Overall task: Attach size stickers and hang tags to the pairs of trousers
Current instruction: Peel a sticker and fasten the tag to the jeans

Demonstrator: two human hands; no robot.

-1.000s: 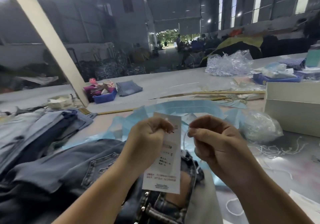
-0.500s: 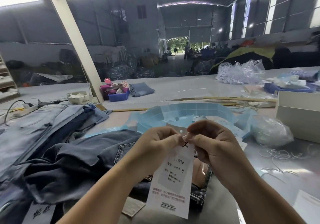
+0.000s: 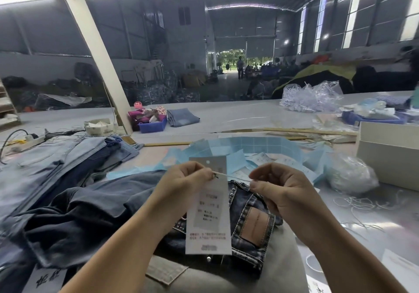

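A long white hang tag [image 3: 208, 213] with printed text hangs upright in front of me. My left hand [image 3: 183, 184] pinches it near its top. A thin white string [image 3: 231, 176] runs taut from the tag to my right hand [image 3: 278, 190], which pinches the string's other end. Below the tag lies a pair of dark jeans [image 3: 247, 229] with a brown leather patch on the waistband. More dark trousers [image 3: 79, 215] are heaped to the left.
Blue size sticker sheets [image 3: 244, 147] fan out behind my hands. A stack of light jeans [image 3: 56, 156] lies at the left. A clear bag [image 3: 351, 172], loose strings [image 3: 358, 204] and a white box [image 3: 390, 154] sit at the right. A blue bin [image 3: 152, 126] stands beyond.
My hands have moved apart, drawing the string taut between them. The tag now hangs lower and straighter. The head camera has tilted up.
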